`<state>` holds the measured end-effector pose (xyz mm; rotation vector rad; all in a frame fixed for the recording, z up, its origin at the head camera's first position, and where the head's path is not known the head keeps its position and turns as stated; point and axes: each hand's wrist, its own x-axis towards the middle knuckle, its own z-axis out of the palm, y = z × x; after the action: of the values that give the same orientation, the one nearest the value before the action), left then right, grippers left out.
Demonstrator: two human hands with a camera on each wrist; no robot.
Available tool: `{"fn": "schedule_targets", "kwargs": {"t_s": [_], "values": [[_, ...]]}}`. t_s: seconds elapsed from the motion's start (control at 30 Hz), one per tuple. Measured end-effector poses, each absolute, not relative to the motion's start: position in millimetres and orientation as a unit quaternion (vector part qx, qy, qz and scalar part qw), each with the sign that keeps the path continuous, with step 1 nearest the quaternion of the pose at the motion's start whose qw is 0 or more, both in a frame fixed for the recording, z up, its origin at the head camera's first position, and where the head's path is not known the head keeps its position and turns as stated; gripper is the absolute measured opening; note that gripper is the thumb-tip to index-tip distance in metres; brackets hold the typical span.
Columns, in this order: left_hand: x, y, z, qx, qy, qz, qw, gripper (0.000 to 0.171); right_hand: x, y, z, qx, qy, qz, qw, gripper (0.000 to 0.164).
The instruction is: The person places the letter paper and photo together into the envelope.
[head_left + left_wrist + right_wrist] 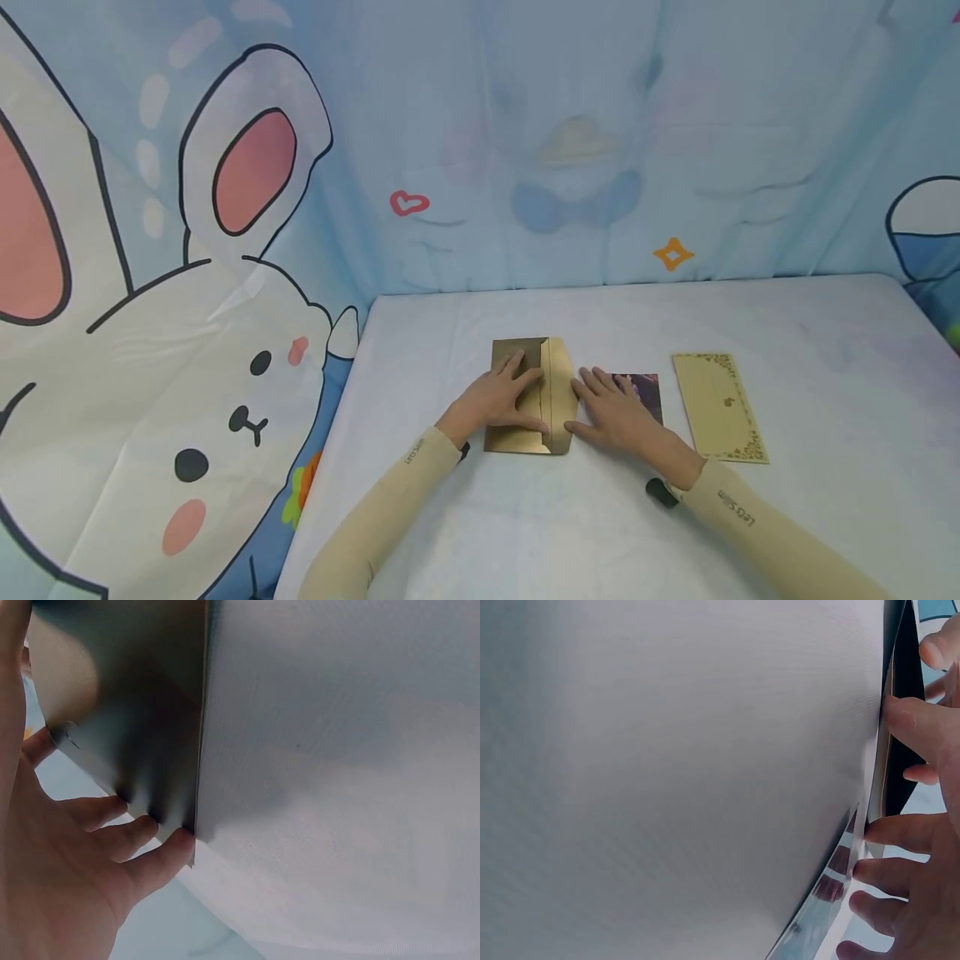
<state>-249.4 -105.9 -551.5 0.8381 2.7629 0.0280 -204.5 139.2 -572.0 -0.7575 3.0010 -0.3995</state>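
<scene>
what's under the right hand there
Beneath the right hand, the head view shows part of a dark printed card, including its far right corner. The hand and wrist cover the rest, so its whole print cannot be seen.

You are holding your forearms (401, 500) angled inward, your left hand (501, 398) resting palm-down, thumb spread, your right hand (618, 417) resting near, fingers extended.

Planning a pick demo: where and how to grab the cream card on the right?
I'd pinch the cream card mid-way along its right long edge, coming in low from the person's right. It lies flat, so a fingertip probably has to lift that edge first. That side faces white tablecloth; the right hand and dark printed card are to its left.
</scene>
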Motion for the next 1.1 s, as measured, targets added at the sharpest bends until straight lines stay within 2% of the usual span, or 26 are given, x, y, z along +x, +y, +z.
{"fn": "schedule_targets", "kwargs": {"t_s": [0.4, 0.8, 1.1], "values": [[-253, -114, -549, 0.312, 0.942, 0.006, 0.124, 0.106, -203, 140, -575, -0.241, 0.962, -0.129, 0.011, 0.077], [-257, -119, -548, 0.321, 0.933, 0.031, 0.159, 0.11, -202, 143, -578, -0.249, 0.96, -0.129, -0.008, 0.077], [-257, -122, -550, 0.33, 0.932, 0.042, 0.141, 0.11, -203, 142, -577, -0.241, 0.962, -0.13, 0.001, 0.076]]}}
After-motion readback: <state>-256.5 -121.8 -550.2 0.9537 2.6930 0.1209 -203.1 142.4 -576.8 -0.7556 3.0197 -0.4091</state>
